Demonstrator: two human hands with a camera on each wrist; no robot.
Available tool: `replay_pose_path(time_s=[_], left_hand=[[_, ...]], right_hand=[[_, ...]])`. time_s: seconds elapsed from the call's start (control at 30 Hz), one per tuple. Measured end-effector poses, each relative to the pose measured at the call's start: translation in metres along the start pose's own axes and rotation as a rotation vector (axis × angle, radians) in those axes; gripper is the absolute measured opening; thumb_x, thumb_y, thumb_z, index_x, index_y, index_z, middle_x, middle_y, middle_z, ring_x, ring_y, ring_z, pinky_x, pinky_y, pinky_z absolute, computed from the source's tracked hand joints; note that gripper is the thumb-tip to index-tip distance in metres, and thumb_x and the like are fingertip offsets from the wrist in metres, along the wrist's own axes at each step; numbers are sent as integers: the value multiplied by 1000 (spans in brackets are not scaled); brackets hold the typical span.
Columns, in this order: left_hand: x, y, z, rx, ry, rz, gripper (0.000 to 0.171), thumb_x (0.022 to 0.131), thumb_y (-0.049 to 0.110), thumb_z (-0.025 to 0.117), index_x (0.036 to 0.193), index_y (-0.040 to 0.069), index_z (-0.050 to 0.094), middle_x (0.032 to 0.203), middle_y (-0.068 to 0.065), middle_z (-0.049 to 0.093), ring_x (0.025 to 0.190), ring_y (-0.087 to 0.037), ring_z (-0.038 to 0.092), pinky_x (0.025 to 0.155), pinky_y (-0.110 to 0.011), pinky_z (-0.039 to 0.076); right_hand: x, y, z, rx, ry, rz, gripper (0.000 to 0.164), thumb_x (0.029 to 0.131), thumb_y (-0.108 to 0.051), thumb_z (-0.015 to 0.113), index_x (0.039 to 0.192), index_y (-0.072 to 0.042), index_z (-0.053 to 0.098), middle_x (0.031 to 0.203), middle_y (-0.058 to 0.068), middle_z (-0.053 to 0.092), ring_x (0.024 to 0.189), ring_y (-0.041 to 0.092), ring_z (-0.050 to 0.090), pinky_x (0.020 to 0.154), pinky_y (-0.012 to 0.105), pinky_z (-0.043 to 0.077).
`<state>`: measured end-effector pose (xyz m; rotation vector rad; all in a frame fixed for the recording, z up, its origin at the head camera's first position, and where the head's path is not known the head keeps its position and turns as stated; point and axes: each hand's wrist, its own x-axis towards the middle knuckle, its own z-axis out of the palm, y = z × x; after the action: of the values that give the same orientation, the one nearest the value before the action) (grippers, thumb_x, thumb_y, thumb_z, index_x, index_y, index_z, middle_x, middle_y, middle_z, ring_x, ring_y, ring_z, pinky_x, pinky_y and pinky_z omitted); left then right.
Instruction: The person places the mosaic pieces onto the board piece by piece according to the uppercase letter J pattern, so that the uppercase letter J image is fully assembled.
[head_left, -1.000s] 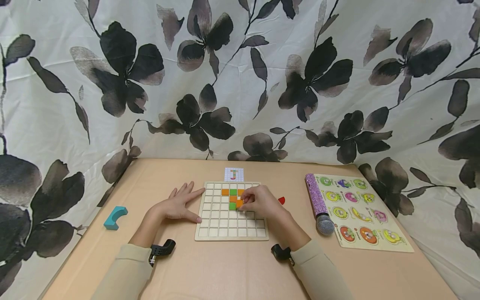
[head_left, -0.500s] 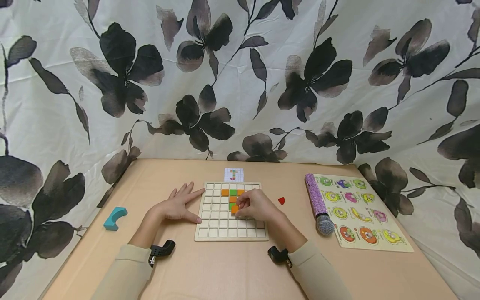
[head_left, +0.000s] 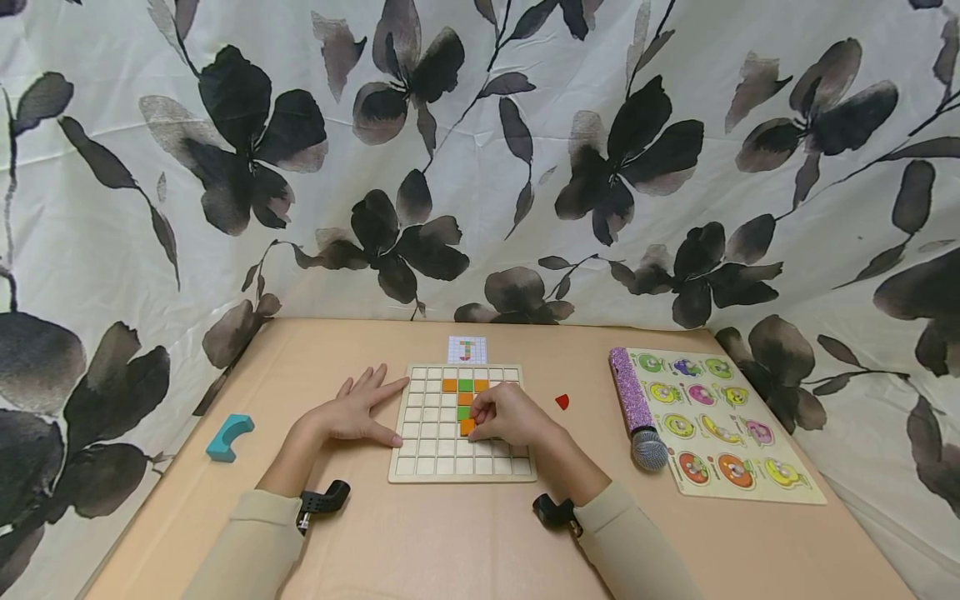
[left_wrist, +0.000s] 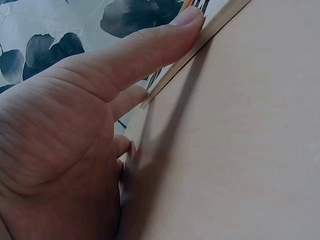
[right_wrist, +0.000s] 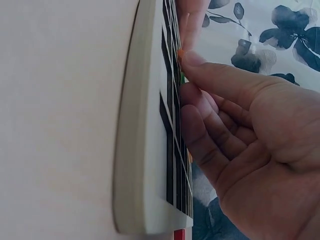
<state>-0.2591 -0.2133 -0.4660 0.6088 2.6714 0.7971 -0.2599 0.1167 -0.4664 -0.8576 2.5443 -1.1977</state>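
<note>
Floral cloth, gridded board, square orange tile — pinched in right grip

Before us on one counter, four orange tiles, two green tiles, one grid board, one pattern card, one red piece, one blue arch block, one microphone and one fruit board bearing twelve pictures; two black wrist cameras are also visible.

Looking forward and down from the head across the desk; peering close along left hand and right hand from wrists; sharing grid board and floral cloth.
</note>
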Motion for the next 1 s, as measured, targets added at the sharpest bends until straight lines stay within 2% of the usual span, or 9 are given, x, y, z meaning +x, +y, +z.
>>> replay_pose_path(time_s=[0.5,1.0], left_hand=[[-1,3,0,-4,-6,-4,111,76,54,88,165,15,32,171,-32,-1,158,-53,-8,122,-72,-10],[1,-2,2,17,1,3,113,75,58,87,165,18,32,171,-32,0,158,-53,-8,122,-73,-8]], right_hand=[[-1,-2,3,-36,-5,1,22,78,-15,93,89,-10,75,76,-5,66,73,11,61,66,21,54],[-2,-5,4,-41,-18,20,24,78,-13,92,90,-8,73,78,-3,63,75,12,58,67,20,51]])
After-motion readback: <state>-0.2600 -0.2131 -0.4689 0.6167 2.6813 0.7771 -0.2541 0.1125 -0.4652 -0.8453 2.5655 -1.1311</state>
